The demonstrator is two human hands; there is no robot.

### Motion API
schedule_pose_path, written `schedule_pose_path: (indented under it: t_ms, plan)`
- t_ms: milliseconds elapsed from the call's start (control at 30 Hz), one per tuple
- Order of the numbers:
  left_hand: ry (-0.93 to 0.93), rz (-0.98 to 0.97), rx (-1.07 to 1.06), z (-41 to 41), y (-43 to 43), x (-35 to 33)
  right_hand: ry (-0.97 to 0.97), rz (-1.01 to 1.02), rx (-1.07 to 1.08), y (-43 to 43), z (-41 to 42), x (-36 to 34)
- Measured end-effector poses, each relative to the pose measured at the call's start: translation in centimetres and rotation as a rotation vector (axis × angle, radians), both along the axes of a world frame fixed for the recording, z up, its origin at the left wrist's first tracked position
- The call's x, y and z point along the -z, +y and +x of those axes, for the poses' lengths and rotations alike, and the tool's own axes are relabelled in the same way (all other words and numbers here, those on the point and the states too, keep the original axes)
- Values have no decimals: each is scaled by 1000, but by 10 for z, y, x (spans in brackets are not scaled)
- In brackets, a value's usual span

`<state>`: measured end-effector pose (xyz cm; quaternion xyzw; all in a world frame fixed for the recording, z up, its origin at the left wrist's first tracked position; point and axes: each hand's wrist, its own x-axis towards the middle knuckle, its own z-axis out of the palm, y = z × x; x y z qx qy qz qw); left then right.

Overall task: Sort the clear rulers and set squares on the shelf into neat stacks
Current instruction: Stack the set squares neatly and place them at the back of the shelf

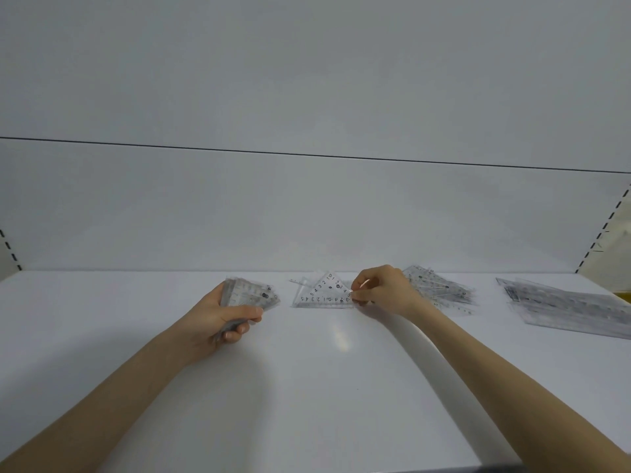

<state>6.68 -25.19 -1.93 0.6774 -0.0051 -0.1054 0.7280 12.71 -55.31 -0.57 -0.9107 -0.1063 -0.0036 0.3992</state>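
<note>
My left hand (222, 314) grips a bundle of clear set squares (251, 297), held just above the white shelf (307, 387). A clear triangular set square (324, 293) with black numbers lies flat at the middle of the shelf. My right hand (382, 288) pinches its right corner with thumb and fingertips. Behind that hand a loose pile of clear set squares (440, 290) is spread on the shelf. At the far right lies a stack of clear straight rulers (566, 310).
The shelf's white back wall (307, 216) rises just behind the pieces. Slotted uprights (604, 233) stand at both sides. A yellow thing (623, 297) shows at the right edge, behind the rulers.
</note>
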Motion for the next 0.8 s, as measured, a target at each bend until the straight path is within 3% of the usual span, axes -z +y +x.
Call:
schedule_pose_path:
  t_ms: [367,533,633,800]
  plan:
    - [6,1,-21,-4,3,-4,-56,-57,137,-2,5,9]
    - [-21,15,-6,-5,2,-5,-2,223,114,-4,-3,-1]
    - [8,-34,-24,-2,-6,-6,5,365,-32,5,-20,-20]
    - [39,-74,62,-3,-25,-9,8,359,-147,51,-45,-22]
